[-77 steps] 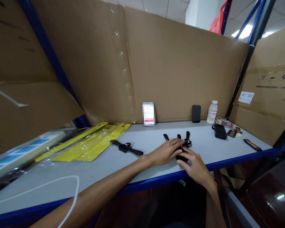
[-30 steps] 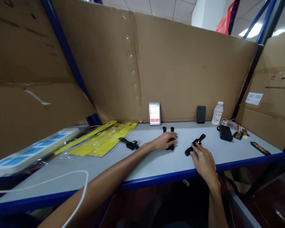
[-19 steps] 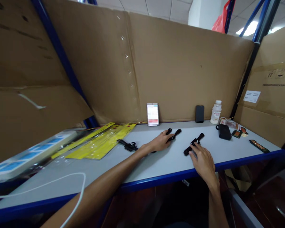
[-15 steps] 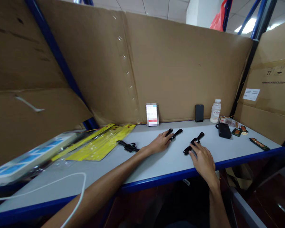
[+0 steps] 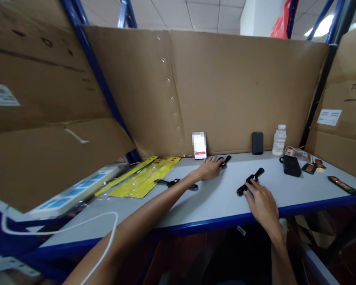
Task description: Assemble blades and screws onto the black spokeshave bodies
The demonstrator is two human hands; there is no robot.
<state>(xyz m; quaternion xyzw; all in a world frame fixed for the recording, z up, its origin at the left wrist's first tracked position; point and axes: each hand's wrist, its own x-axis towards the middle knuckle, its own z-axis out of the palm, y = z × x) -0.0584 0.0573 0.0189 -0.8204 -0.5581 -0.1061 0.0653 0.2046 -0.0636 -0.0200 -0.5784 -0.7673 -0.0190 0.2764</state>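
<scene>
Three black spokeshaves lie on the grey tabletop. My left hand (image 5: 210,169) reaches to the back of the table, its fingers over the near handle of one spokeshave (image 5: 226,161); the far handle sticks out past them. My right hand (image 5: 263,201) rests its fingertips on the middle of a second spokeshave (image 5: 250,180), thumb apart beside the near handle, and it is not wrapped round the tool. The third spokeshave (image 5: 169,183) lies to the left, partly hidden behind my left forearm.
Yellow-backed clear packages (image 5: 148,178) and a long white box with blue panels (image 5: 74,192) lie at left. A lit phone (image 5: 199,146) leans on the cardboard wall. Rightward are a dark phone (image 5: 257,143), bottle (image 5: 279,140) and black case (image 5: 291,165). A white cable (image 5: 77,225) crosses the left front.
My left hand and its spokeshave have shifted back, closer to the lit phone and cardboard wall. My right hand stays at its spokeshave. The camera view has turned a little left.
</scene>
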